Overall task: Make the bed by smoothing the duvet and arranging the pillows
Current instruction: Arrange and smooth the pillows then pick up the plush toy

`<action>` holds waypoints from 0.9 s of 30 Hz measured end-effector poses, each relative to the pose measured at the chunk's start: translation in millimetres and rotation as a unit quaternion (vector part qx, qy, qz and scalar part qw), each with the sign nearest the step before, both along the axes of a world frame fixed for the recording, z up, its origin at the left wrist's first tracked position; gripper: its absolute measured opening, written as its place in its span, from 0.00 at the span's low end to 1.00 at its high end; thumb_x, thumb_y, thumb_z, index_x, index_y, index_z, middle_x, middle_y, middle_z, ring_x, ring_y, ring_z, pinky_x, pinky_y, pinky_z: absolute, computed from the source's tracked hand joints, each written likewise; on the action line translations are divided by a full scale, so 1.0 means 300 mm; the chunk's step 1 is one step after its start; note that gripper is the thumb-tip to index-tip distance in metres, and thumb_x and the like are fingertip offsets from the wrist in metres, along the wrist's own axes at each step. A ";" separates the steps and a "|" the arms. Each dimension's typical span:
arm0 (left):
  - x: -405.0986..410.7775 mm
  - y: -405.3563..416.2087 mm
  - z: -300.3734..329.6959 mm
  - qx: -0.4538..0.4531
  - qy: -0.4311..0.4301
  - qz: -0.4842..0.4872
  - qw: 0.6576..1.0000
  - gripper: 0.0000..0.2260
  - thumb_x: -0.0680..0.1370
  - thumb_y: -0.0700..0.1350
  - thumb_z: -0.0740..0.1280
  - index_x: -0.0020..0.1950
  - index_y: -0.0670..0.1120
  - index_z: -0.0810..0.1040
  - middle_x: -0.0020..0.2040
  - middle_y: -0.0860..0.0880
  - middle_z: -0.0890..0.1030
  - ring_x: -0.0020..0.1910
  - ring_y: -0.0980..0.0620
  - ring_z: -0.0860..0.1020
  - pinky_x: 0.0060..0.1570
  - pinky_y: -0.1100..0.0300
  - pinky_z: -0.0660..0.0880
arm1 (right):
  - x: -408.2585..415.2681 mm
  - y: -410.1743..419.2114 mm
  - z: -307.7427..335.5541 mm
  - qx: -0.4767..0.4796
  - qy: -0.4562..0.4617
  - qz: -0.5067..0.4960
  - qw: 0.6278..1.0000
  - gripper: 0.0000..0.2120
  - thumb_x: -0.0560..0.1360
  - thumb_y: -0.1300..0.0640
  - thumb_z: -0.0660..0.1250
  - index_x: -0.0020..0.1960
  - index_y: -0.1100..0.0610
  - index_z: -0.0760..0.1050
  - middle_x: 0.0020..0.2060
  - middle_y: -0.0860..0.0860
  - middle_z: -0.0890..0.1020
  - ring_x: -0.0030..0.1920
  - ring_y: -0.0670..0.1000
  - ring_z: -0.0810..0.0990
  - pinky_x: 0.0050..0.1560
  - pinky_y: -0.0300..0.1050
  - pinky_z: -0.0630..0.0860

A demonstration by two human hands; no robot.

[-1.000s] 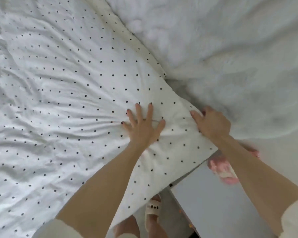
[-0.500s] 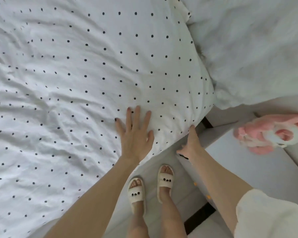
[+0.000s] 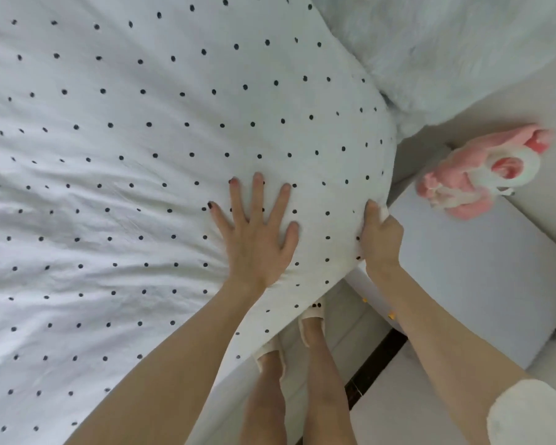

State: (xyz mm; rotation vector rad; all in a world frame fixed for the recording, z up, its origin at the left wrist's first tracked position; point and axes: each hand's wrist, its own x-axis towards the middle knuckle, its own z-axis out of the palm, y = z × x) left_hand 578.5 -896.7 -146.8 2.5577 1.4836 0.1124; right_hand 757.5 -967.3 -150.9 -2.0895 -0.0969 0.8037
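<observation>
A white duvet with small black dots (image 3: 142, 139) covers the bed and fills most of the view, creased on its left half. My left hand (image 3: 257, 232) lies flat on it with fingers spread, close to the duvet's right edge. My right hand (image 3: 379, 239) is closed around that edge, pinching the fabric where it hangs over the side of the bed. A fluffy white pillow or blanket (image 3: 446, 53) lies at the upper right, touching the duvet.
A white bedside surface (image 3: 463, 277) stands right of the bed, with a pink and white plush item (image 3: 475, 175) on its far end. My feet in white slippers (image 3: 312, 319) stand on the pale floor between bed and bedside surface.
My right hand has gone from the bedside surface's corner to gripping the duvet's edge. My left hand stays flat on the duvet. The view has moved closer to the bed.
</observation>
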 end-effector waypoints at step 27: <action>0.243 0.107 0.134 -0.149 0.037 -0.030 0.988 0.28 0.78 0.51 0.60 0.76 0.52 0.54 0.78 0.44 0.45 0.76 0.40 0.39 0.70 0.34 0.45 | 0.223 0.083 0.242 0.007 -0.267 0.330 0.905 0.19 0.76 0.64 0.58 0.66 0.58 0.71 0.62 0.53 0.76 0.61 0.53 0.73 0.60 0.36 0.64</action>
